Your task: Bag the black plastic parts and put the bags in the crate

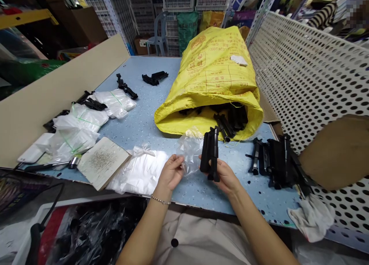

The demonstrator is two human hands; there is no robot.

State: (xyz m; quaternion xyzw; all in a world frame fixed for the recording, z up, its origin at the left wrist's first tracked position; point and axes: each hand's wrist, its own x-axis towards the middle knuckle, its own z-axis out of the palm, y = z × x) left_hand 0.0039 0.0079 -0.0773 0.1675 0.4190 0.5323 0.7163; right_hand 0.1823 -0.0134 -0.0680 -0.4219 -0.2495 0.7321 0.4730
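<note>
My right hand (226, 176) grips a small stack of black plastic parts (210, 153), held upright above the blue table (150, 123). My left hand (172, 172) pinches the edge of a clear plastic bag (190, 148) right beside those parts. Under my left hand lies a pile of flat clear bags (138, 173). A yellow woven sack (210, 84) lies on its side behind, its mouth open toward me with more black parts (230, 121) spilling out.
A heap of black parts (273, 159) sits right of my hand by a perforated white panel (302, 84). Filled white bags (77, 123), a worn board (102, 161) and loose black parts (154, 77) lie left and behind. A rag (313, 217) hangs at the table's edge.
</note>
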